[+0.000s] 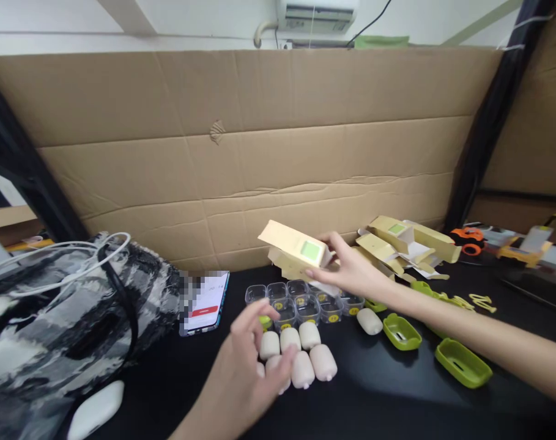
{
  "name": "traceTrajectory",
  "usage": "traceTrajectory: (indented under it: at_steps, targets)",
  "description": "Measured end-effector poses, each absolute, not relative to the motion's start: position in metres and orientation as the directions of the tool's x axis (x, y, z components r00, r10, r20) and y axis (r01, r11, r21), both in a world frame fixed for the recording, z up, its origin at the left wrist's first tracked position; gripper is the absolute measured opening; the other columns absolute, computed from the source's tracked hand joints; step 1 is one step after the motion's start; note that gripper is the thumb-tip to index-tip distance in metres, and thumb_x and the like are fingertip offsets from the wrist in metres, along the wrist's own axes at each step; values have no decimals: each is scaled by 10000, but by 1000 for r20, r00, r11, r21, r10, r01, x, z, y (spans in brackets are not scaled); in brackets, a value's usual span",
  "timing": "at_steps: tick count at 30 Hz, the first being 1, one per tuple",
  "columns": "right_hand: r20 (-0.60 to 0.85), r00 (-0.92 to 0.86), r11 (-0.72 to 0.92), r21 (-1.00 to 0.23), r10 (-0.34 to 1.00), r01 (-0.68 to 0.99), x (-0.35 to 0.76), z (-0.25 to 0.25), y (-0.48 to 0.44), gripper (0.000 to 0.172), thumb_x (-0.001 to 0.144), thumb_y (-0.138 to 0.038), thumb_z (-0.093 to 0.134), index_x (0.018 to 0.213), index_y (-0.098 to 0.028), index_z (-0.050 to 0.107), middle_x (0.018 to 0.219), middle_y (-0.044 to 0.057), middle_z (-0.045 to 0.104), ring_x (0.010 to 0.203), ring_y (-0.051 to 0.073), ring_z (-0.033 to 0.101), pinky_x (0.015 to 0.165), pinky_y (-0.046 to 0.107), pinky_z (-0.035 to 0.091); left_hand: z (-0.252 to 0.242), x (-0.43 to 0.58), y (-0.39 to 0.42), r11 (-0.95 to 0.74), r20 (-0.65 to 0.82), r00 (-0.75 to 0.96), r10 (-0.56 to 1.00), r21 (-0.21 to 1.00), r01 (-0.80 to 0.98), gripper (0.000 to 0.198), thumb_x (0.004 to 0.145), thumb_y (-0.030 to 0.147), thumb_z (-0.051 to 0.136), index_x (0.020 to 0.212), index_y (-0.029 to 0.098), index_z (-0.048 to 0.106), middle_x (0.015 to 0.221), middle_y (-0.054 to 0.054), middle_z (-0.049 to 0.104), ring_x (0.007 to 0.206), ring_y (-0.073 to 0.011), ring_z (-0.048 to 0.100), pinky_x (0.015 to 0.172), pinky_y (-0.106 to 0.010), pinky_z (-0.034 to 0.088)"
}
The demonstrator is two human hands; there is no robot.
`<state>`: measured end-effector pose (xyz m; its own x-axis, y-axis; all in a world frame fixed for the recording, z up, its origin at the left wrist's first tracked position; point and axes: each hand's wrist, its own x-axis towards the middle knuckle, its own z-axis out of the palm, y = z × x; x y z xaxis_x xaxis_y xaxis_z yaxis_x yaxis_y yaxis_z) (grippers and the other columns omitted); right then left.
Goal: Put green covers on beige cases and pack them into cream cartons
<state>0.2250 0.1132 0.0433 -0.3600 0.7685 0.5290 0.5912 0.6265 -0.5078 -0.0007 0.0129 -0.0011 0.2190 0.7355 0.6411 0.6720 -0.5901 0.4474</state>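
Right hand has the carton, left hand sits over the pods.
Right hand [351, 269] pinches a small cream carton [300, 249] with a green window, thumb under and fingers on top. The carton is lifted just above the far row of clear cups [305, 302] at mid table. Left hand [245, 360] is at the near edge, fingers half curled over the cluster of cream pods [312, 360]. Its thumb overlaps one pod; can't tell if it actually grips it. Green trays [401, 331] lie right of the pods on the black table [374, 397]. A pile of opened cartons [406, 241] sits far right against the cardboard wall [259, 153]. Phone [204, 302] is left of the cups, camo bag [52, 324] far left.
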Motion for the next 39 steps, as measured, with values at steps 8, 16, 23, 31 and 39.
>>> traceTrajectory:
  at_steps: [8, 16, 23, 31, 39]
  targets:
    - [387, -429, 560, -714, 816, 420, 237, 4, 24, 512, 777, -453, 665, 1148, -276, 359, 1132, 89, 559, 995, 261, 594, 793, 379, 533, -39, 22, -14, -660, 523, 405, 750, 546, 516, 862, 814, 300, 665, 1382, 570, 75, 1367, -74, 397, 814, -208, 620, 705, -411, 574]
    - [348, -620, 621, -726, 703, 297, 249, 1, 28, 844, 649, -416, 814, 1299, -342, 282, 1104, 34, 544, 979, 225, 580, 842, 344, 536, -31, 15, -2, -538, 378, 391, 839, 685, 492, 871, 735, 431, 736, 1391, 559, 178, 1030, -12, 518, 748, -187, 571, 725, -414, 572]
    - [384, -620, 642, -720, 684, 262, 247, -2, 25, 951, 613, -377, 858, 1333, -386, 237, 1308, 55, 448, 1155, 246, 547, 976, 363, 504, -25, 12, -8, -419, 235, 379, 895, 734, 534, 1000, 666, 411, 783, 1432, 509, 147, 1190, -47, 537, 919, -273, 578, 841, -501, 529]
    - [470, -601, 688, -699, 646, 193, 244, -3, 16, 706, 726, -312, 789, 1281, -325, 352, 1336, 85, 381, 1174, 240, 547, 937, 344, 540, -11, 16, -3, -332, 207, 296, 933, 815, 475, 693, 893, 418, 523, 1478, 398, 152, 1342, -74, 493, 1102, -282, 531, 985, -487, 452]
    - [585, -669, 867, -461, 459, 191, 248, -1, 16, 583, 882, -292, 630, 1338, -313, 268, 1360, 99, 334, 1244, 205, 461, 1006, 312, 469, -13, 17, -5, -306, 218, 310, 925, 913, 271, 529, 904, 403, 539, 1361, 546, 312, 1225, 3, 523, 1023, -227, 555, 922, -418, 495]
